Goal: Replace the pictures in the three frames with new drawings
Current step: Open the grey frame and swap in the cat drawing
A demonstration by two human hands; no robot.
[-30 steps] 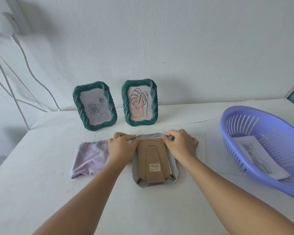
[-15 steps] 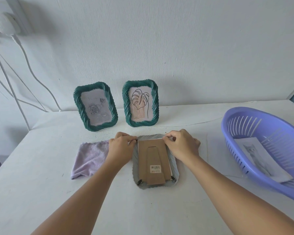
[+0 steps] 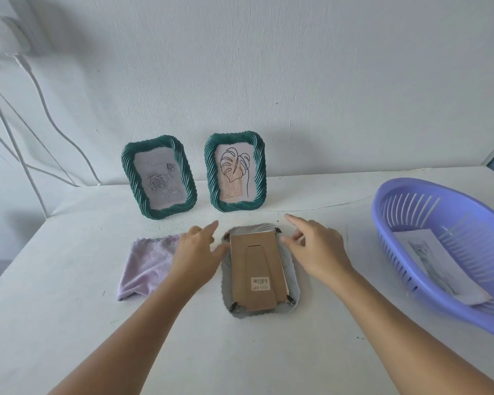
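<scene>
Third frame face down on the table, both hands spread loose around it

The frame (image 3: 258, 269) lies backing up at center. Left hand (image 3: 197, 252) at its 9 o'clock, right hand (image 3: 317, 249) at its 3 o'clock, fingers relaxed, gripping nothing. Two green frames (image 3: 158, 175) (image 3: 235, 171) stand at 12 o'clock, cloth (image 3: 147, 263) at 9, purple basket (image 3: 428, 283) with a drawing (image 3: 437, 260) at 3.

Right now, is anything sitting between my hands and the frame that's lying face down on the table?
Nothing visible. The left hand and right hand hover open on either side of the face-down frame, near its top corners. The purple cloth lies off to the left, under the left wrist, not in the way.
</scene>
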